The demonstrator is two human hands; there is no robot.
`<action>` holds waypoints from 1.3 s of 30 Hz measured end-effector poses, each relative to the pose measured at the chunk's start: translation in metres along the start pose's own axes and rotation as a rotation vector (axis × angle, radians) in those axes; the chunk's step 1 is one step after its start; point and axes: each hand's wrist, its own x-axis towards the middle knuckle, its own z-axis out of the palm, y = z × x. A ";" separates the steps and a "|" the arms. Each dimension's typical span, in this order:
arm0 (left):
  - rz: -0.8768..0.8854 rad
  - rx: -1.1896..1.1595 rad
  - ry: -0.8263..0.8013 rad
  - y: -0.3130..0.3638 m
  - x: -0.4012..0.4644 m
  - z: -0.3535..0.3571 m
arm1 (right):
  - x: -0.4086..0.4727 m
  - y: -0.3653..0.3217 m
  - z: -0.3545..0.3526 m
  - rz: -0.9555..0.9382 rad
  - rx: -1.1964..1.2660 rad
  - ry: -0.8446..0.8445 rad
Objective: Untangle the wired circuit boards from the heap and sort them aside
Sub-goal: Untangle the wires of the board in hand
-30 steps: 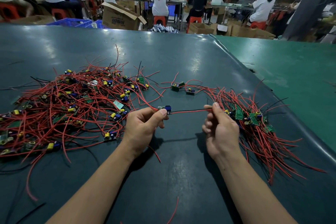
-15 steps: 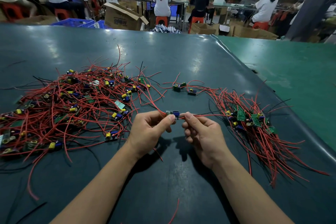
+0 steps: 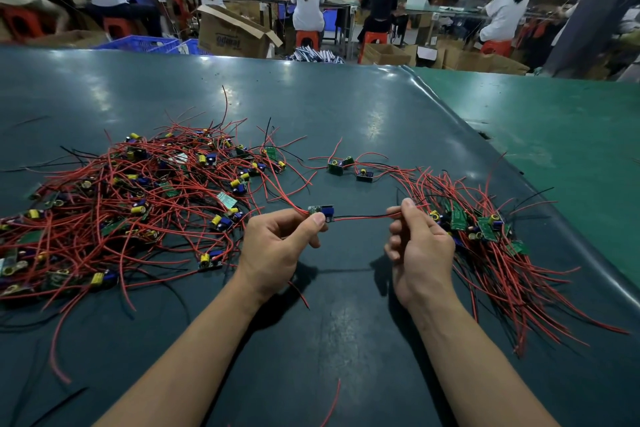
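— Where was the board being worked on?

— A small circuit board was pinched between thumb and forefinger of the left hand, raised just above the dark green table, between the two piles.

— And the other hand?

— Its red and black leads were drawn out level to the right and gripped by the curled fingers of the right hand. Both hands were closed tightly on what they held.

— How were the rest laid out?

— A large tangled heap of red-wired boards was spread on the left. A smaller, combed-out pile was seen to the right, just beside the right hand. Two loose boards were left lying between the piles, farther back.

— Anything beyond the table?

— Seated workers and an open cardboard box were visible in the background.
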 end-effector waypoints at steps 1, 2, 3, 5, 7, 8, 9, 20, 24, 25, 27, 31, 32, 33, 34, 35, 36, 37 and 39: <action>0.007 0.009 -0.008 0.001 -0.001 0.000 | 0.001 0.000 0.000 -0.015 -0.014 0.017; 0.008 0.018 -0.011 0.003 -0.002 0.000 | 0.001 0.000 -0.001 -0.034 -0.024 0.036; 0.006 0.018 -0.002 0.004 -0.002 0.000 | 0.001 0.001 -0.001 -0.054 -0.023 0.057; -0.005 0.010 0.062 0.004 -0.001 0.001 | 0.004 -0.001 -0.005 -0.075 0.012 0.113; -0.009 0.012 0.179 0.003 0.001 0.001 | 0.008 -0.006 -0.011 -0.056 0.080 0.181; 0.009 0.007 0.242 0.001 0.003 0.000 | 0.010 -0.008 -0.013 -0.044 0.107 0.199; 0.045 0.018 0.295 0.000 0.004 -0.002 | 0.010 -0.009 -0.015 -0.043 0.102 0.194; 0.364 0.377 -0.031 0.003 -0.002 0.006 | -0.029 0.003 0.008 -0.086 -0.313 -0.478; 0.384 0.408 -0.139 0.006 0.000 0.003 | -0.024 0.001 0.004 -0.020 -0.292 -0.452; 0.393 0.427 -0.156 0.006 0.000 0.003 | -0.023 0.001 0.004 -0.010 -0.295 -0.459; 0.429 0.464 -0.167 0.006 0.000 0.002 | -0.024 0.002 0.005 0.025 -0.295 -0.466; 0.494 0.497 -0.179 0.006 0.000 0.004 | -0.022 0.002 0.005 0.063 -0.257 -0.444; 0.477 0.488 -0.171 0.006 -0.001 0.004 | -0.022 0.002 0.006 0.071 -0.240 -0.433; 0.448 0.469 -0.155 0.006 -0.002 0.005 | -0.022 0.001 0.005 0.075 -0.217 -0.421; 0.427 0.454 -0.137 0.005 -0.002 0.005 | -0.022 0.001 0.005 0.072 -0.201 -0.409; 0.420 0.447 -0.119 0.005 -0.002 0.005 | -0.022 0.000 0.005 0.060 -0.196 -0.395; 0.418 0.443 -0.097 0.005 -0.002 0.006 | -0.022 0.000 0.006 0.045 -0.196 -0.380; 0.412 0.431 -0.071 0.004 -0.002 0.007 | -0.022 -0.001 0.007 0.032 -0.190 -0.363; 0.412 0.408 -0.012 0.006 -0.002 0.008 | -0.021 -0.002 0.008 0.035 -0.136 -0.318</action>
